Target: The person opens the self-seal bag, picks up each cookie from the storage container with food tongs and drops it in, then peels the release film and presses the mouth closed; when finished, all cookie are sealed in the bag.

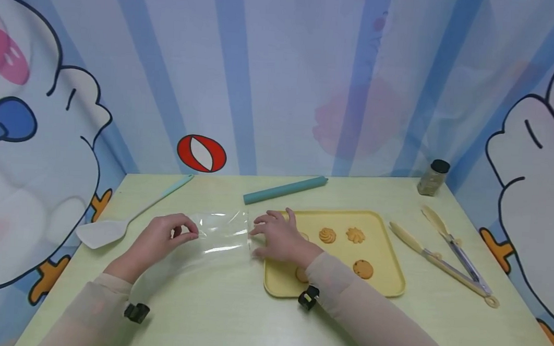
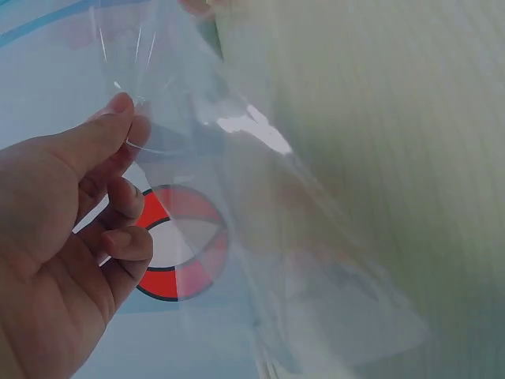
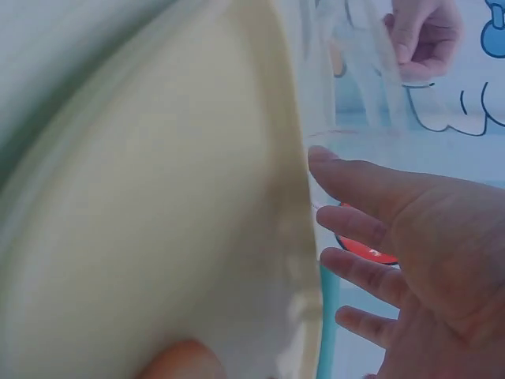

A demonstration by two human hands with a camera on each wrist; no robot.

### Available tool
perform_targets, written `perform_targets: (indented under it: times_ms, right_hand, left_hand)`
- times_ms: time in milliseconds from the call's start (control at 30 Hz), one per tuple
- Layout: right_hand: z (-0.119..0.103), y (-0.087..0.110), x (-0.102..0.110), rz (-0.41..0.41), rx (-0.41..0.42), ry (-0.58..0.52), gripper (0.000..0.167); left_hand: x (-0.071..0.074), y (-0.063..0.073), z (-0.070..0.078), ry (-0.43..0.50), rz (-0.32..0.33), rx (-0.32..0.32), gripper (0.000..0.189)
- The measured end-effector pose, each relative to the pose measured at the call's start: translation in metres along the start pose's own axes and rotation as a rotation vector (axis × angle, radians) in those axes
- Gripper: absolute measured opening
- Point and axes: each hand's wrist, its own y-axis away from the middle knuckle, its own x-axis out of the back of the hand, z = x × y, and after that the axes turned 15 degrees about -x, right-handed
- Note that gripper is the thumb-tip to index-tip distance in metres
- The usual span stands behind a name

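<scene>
My left hand (image 1: 160,240) pinches the edge of a clear plastic bag (image 1: 224,233) between thumb and forefinger; in the left wrist view the bag (image 2: 316,237) hangs from the fingertips as a glossy see-through sheet. At the bag's other end is my right hand (image 1: 280,239), its fingers spread and slightly bent, with fingertips right at the bag's edge. That hand reaches over the left side of a yellow tray (image 1: 391,283). Several cookies lie on the tray, among them a swirled cookie (image 1: 327,235), a flower-shaped cookie (image 1: 356,235) and a round cookie (image 1: 363,269); the right hand and sleeve partly hide others.
A white spatula (image 1: 102,233) with a pale green handle lies at the left. Behind the tray is a teal roll-like stick (image 1: 285,189). Tongs (image 1: 451,260) with beige tips lie at the right, and a dark-lidded jar (image 1: 433,178) stands in the back right corner.
</scene>
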Motion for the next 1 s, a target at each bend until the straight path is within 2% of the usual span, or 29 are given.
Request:
perform_targets:
  times_ms: [167, 400, 600, 767, 1000]
  right_hand:
    - [0.009, 0.011, 0.010, 0.048, -0.018, -0.015, 0.044]
    - [0.037, 0.033, 0.028, 0.104, -0.062, -0.050, 0.042]
    - [0.078, 0.062, 0.040, 0.171, -0.086, -0.111, 0.042]
    - [0.114, 0.085, 0.046, 0.250, -0.134, -0.117, 0.041]
    - [0.159, 0.118, 0.052, 0.273, -0.234, -0.145, 0.042]
  left_hand:
    - [-0.003, 0.002, 0.000, 0.015, -0.010, 0.012, 0.014]
    - [-0.007, 0.002, 0.000, 0.014, -0.024, 0.015, 0.012]
    - [-0.010, 0.003, 0.000, 0.022, -0.026, 0.027, 0.011]
    - [-0.012, 0.005, 0.001, 0.019, -0.026, 0.026, 0.012]
    - [-0.015, 0.006, 0.003, 0.012, -0.020, 0.008, 0.012]
